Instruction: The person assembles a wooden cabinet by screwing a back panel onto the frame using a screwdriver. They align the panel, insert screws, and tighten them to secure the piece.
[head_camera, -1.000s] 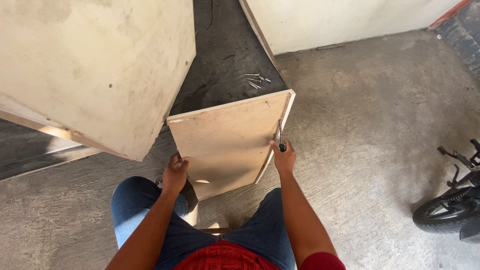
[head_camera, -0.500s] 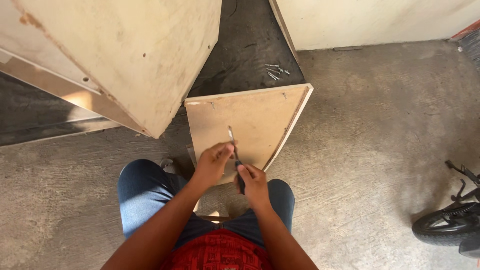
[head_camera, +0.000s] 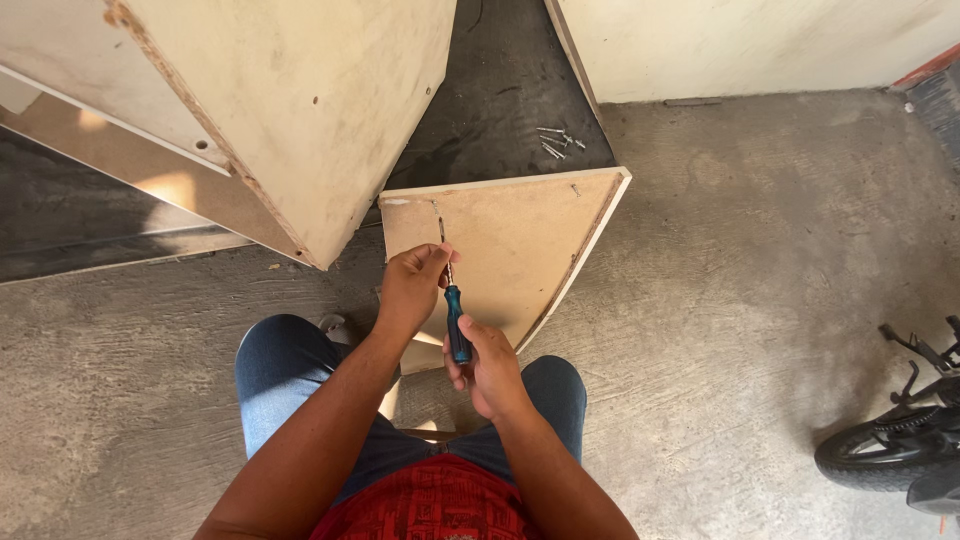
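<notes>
A large pale chipboard cabinet panel (head_camera: 300, 110) leans over the grey concrete floor (head_camera: 720, 300) at the left. Beside it the left hand (head_camera: 412, 290) pinches the thin metal shaft of a blue-handled screwdriver (head_camera: 455, 320), fingers (head_camera: 435, 262) closed together on it, the tip resting on a small tan fibreboard panel (head_camera: 520, 240) near its upper left corner. The right hand (head_camera: 490, 370) wraps the handle, fingers clamped. Loose silver screws (head_camera: 555, 140) lie beyond the panel's far edge

Blue-handled screwdriver (head_camera: 456, 322), pale tan board (head_camera: 510, 250), grey concrete floor (head_camera: 740, 250)
</notes>
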